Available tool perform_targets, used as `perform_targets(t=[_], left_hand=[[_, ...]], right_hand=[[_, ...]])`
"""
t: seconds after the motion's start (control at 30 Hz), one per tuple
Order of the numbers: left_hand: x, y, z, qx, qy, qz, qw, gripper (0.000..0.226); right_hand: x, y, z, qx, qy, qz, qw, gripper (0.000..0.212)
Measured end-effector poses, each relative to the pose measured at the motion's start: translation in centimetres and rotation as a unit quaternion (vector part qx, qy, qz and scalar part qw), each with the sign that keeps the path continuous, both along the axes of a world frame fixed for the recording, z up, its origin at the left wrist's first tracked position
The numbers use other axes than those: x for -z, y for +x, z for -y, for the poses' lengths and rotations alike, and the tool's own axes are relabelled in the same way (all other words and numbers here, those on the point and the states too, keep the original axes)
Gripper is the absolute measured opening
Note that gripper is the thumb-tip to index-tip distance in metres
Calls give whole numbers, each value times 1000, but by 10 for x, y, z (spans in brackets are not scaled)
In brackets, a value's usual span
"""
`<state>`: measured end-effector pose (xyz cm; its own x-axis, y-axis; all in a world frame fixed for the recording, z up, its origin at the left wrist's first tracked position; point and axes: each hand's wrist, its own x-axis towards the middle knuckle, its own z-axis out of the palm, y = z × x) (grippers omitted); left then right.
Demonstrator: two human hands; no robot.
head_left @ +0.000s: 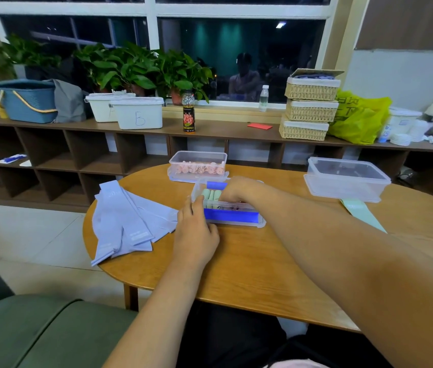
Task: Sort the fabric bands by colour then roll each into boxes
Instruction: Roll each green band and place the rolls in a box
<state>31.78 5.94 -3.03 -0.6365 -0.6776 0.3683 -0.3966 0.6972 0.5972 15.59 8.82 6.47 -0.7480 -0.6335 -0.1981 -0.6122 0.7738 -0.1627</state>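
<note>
A clear box with blue strips [232, 217] stands mid-table and holds several rolled green bands [211, 195]. My left hand [196, 229] grips the box's near left corner. My right hand [238, 191] reaches down into the box among the green rolls; its fingers are hidden, so what they hold cannot be told. Behind it a clear box [198, 158] holds several rolled pink bands [200, 170]. Several flat lilac bands [127, 221] lie fanned at the table's left edge. One flat green band [361, 212] lies on the right, partly under an empty clear box [345, 179].
The round wooden table [249, 264] has a green sofa [37, 330] at its near left. Behind runs a shelf unit [210, 128] with white bins, a dark bottle [188, 115], stacked wicker baskets [310, 107], a yellow bag and plants.
</note>
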Motion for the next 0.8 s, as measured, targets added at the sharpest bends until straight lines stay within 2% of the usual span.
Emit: perform_targets(t=[0.1, 0.27, 0.33, 0.4, 0.5, 0.6, 0.8], left_hand=[[-1, 0, 0, -5, -6, 7, 1000, 72], [-2, 3, -3, -12, -75, -22, 997, 70], [-4, 3, -7, 9, -105, -51, 993, 60], [-4, 2, -11, 52, -136, -76, 986, 47], [-1, -4, -22, 125, -180, -91, 972, 34], [-1, -16, -40, 185, -203, -75, 958, 24], [6, -58, -82, 293, -201, -46, 934, 23]], right_hand=[[0, -3, -7, 5, -50, -2, 999, 22], [-2, -6, -44, -7, -197, 3, 980, 29], [-3, -1, -72, -27, -270, 0, 962, 34], [-1, 5, -107, -43, -311, -15, 949, 29], [8, 9, -161, -59, -301, -32, 951, 19], [23, 3, -214, -32, -294, -39, 955, 19], [51, -35, -291, 60, -294, -77, 951, 12]])
